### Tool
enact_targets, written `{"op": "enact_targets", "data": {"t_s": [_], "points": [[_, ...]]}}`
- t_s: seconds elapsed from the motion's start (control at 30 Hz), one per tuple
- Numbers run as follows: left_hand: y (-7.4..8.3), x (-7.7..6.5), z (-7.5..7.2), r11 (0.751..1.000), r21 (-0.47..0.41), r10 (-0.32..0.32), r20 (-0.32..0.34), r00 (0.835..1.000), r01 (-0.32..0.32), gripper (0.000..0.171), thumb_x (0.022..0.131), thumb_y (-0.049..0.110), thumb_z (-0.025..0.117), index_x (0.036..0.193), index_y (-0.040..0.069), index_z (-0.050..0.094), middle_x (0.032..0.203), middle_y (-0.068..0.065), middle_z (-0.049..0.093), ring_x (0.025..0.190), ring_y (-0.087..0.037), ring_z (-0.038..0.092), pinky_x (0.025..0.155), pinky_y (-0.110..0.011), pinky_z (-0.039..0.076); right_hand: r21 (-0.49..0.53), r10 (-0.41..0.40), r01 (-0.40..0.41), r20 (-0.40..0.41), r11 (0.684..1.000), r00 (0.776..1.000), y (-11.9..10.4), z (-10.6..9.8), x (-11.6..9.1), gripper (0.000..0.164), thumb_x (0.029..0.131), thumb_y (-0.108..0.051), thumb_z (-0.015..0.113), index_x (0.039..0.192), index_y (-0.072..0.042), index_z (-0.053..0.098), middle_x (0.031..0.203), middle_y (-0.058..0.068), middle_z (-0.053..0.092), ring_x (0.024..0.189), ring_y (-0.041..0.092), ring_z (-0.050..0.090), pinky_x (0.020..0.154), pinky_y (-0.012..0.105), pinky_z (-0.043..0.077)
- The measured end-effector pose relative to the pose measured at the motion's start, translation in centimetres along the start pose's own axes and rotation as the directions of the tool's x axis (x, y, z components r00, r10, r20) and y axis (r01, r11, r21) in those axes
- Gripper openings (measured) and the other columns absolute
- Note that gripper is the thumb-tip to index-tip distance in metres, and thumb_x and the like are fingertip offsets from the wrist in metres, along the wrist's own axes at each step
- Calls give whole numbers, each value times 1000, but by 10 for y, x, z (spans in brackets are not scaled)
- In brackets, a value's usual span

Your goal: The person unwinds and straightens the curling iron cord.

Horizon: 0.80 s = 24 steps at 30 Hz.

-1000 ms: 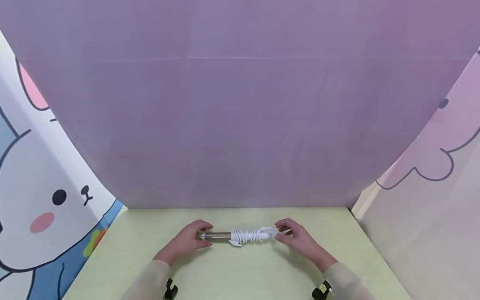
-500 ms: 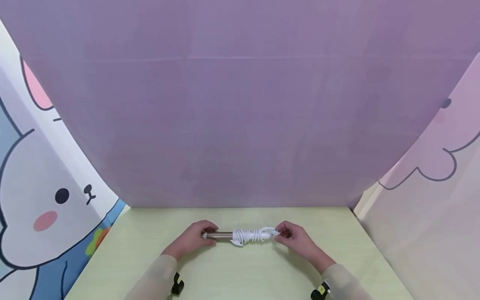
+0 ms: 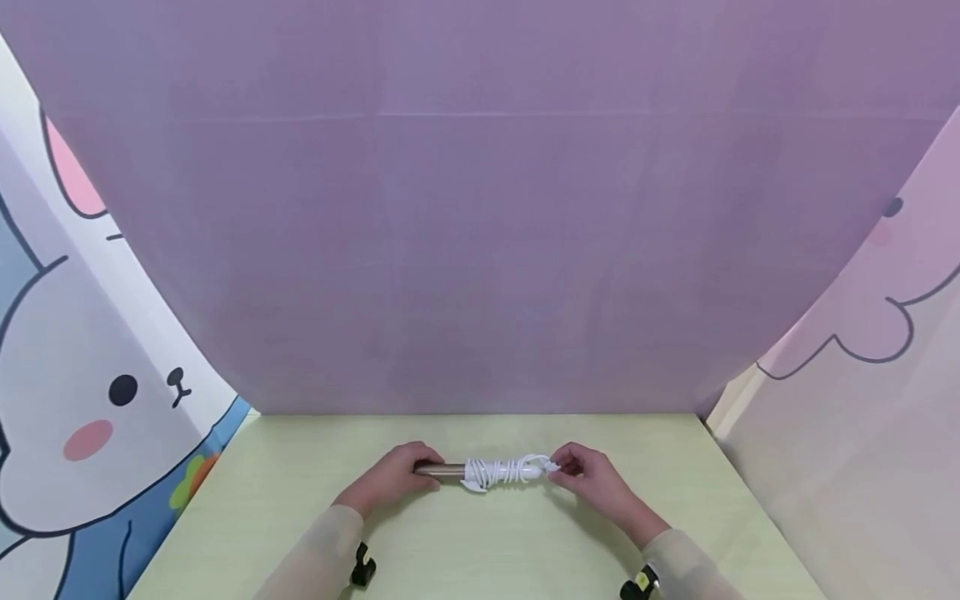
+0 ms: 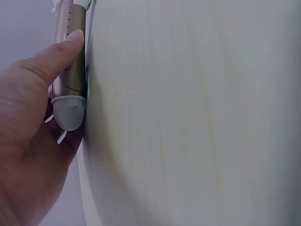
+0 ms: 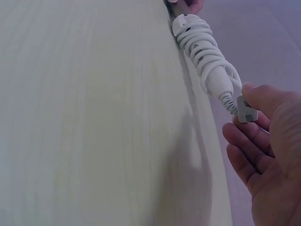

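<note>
A curling iron (image 3: pixel 444 471) lies sideways across the pale table, its gold barrel to the left and white handle to the right. White cord (image 5: pixel 204 52) is wound in several turns round the handle. My left hand (image 3: pixel 396 477) grips the barrel end; in the left wrist view the thumb presses on the gold barrel (image 4: pixel 70 77) and the rounded whitish tip (image 4: pixel 69 114) shows below it. With thumb and fingertips my right hand (image 3: pixel 594 483) pinches the plug (image 5: pixel 246 109), close by the handle's ribbed cord end. The left fingers are partly hidden behind the barrel.
The light wood-look table (image 3: pixel 480 550) ends at a purple backdrop (image 3: pixel 480 250). Side panels with cartoon prints stand at left (image 3: pixel 82 400) and right (image 3: pixel 862 467). A dark wrist device (image 3: pixel 363 568) sits by the left sleeve.
My left hand has moved right and closed round the barrel, covering its tip. My right fingertips have come together on the plug. The curling iron has stayed nearly in place.
</note>
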State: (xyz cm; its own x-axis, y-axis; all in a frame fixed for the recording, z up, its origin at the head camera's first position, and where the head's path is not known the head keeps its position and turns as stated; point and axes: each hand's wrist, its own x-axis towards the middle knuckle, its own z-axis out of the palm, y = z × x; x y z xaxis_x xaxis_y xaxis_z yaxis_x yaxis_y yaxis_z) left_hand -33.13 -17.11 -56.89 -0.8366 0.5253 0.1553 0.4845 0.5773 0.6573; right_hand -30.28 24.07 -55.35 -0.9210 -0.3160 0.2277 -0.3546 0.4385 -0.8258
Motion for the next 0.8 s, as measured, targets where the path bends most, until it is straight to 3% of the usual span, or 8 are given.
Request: {"op": "enact_targets", "data": {"t_s": [0.23, 0.37, 0.8], "points": [[1, 0, 1, 998, -48, -47, 29, 998, 48, 21, 101, 23, 84, 119, 22, 73, 106, 10, 68, 96, -12, 63, 89, -40, 52, -11, -9, 9, -29, 1000, 1000, 1, 1, -2, 18, 98, -5, 84, 112, -1, 74, 102, 8, 77, 91, 22, 72, 80, 27, 59], [1, 0, 0, 995, -85, -56, 47, 997, 60, 21, 103, 23, 82, 121, 23, 70, 106, 10, 70, 95, -14, 64, 87, -41, 51, -19, -4, 3, -46, 1000, 999, -1, 1, -2, 17, 98, -8, 85, 111, -5, 75, 101, 3, 78, 92, 18, 72, 83, 28, 60], [14, -7, -6, 987, -155, -48, -7, 999, 46, 28, 103, 25, 82, 130, 21, 76, 113, 7, 76, 101, -19, 71, 92, -39, 57, 28, -12, 16, -145, 999, 989, -12, 1, -5, 18, 96, -10, 88, 111, -12, 77, 94, -3, 75, 90, 14, 71, 82, 34, 59]]}}
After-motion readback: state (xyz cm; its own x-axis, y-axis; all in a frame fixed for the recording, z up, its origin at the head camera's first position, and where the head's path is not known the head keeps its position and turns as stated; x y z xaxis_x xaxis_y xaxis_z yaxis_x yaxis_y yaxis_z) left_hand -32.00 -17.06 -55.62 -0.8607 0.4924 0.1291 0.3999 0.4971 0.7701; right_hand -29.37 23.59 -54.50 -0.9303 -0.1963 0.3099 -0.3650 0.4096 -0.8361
